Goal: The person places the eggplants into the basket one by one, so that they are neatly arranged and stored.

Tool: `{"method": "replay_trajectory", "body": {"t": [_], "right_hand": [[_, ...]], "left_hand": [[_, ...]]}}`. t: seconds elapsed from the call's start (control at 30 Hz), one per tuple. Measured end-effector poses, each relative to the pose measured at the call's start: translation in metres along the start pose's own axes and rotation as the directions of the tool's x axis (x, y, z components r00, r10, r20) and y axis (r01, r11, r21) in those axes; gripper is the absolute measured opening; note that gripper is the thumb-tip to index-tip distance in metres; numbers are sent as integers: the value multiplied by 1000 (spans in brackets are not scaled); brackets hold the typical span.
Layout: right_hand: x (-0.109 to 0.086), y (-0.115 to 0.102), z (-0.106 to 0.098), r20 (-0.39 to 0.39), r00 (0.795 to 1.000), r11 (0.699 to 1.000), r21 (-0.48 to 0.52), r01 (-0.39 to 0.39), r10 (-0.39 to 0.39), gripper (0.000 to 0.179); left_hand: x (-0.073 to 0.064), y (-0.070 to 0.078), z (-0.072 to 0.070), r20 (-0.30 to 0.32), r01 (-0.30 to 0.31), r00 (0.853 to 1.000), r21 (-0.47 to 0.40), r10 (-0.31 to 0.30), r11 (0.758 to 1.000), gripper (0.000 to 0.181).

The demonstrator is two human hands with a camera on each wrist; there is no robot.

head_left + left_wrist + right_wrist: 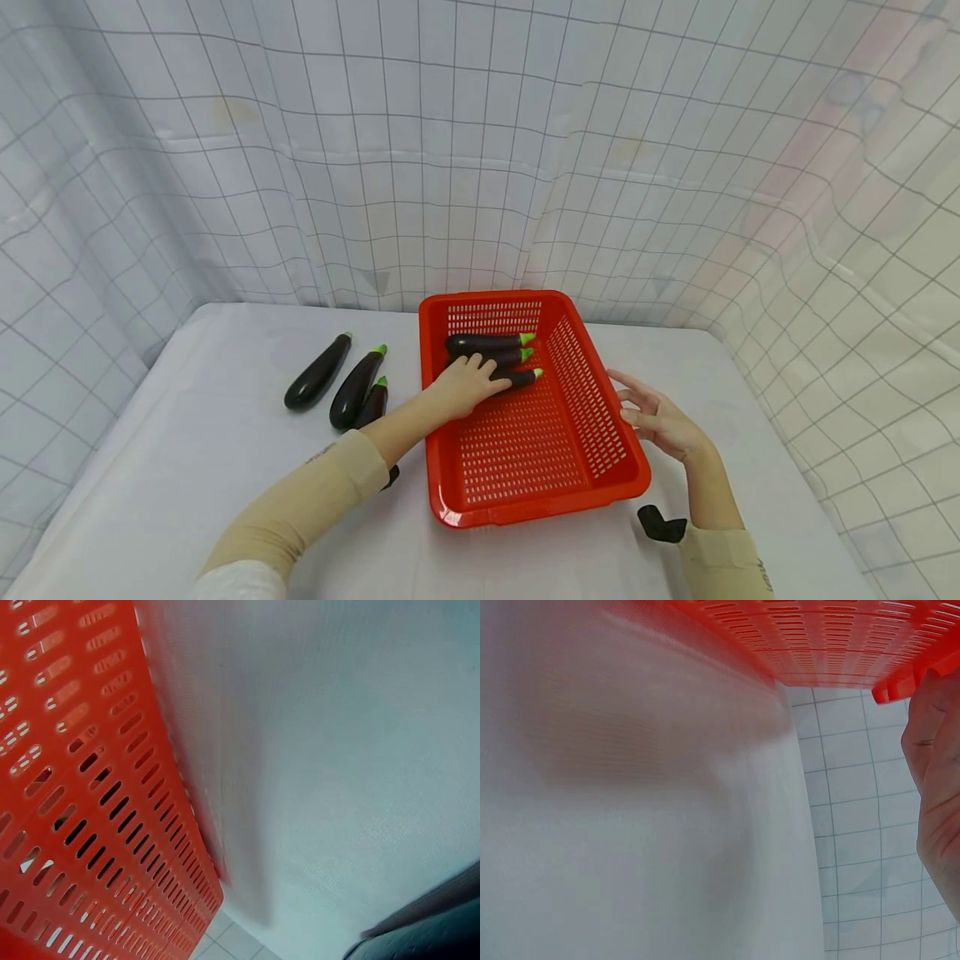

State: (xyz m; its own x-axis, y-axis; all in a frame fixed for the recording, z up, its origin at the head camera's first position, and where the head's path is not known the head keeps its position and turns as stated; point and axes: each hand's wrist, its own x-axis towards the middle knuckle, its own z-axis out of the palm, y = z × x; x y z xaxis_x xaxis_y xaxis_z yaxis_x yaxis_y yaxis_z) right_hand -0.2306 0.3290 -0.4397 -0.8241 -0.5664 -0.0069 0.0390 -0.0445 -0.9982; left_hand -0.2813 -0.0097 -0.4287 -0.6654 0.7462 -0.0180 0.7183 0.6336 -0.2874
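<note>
A red plastic basket (517,505) with slotted walls stands on the white-covered table. Inside its far part lie three eggplants, dark purple with green stem ends: a far one (483,343), a middle one (512,358) and a near one (521,379). My left hand (463,388) reaches over the left rim and grips the near eggplant, covering much of it. Fingers of my right hand (660,421) rest against the basket's right rim, fairly straight. The right wrist view shows that hand (941,765) beside the rim. Through the basket wall (112,750), dark eggplant shows in the left wrist view.
Left of the basket lie three more eggplants: one farthest left (318,373), one beside it (357,388) and one partly behind my left forearm (373,406). A white curtain with a dark grid (480,167) hangs behind the table (187,433) and along both sides.
</note>
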Motion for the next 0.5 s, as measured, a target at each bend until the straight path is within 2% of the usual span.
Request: {"method": "replay_trajectory", "body": {"t": [0.3,0.5], "right_hand": [[0,1,-1,4,1000,1000,12,2,-3,59],[0,1,-1,8,1000,1000,12,4,-4,59]], "left_hand": [[0,2,0,71,32,997,42,-35,999,56],[1,4,0,117,31,992,112,-44,993,60]]}}
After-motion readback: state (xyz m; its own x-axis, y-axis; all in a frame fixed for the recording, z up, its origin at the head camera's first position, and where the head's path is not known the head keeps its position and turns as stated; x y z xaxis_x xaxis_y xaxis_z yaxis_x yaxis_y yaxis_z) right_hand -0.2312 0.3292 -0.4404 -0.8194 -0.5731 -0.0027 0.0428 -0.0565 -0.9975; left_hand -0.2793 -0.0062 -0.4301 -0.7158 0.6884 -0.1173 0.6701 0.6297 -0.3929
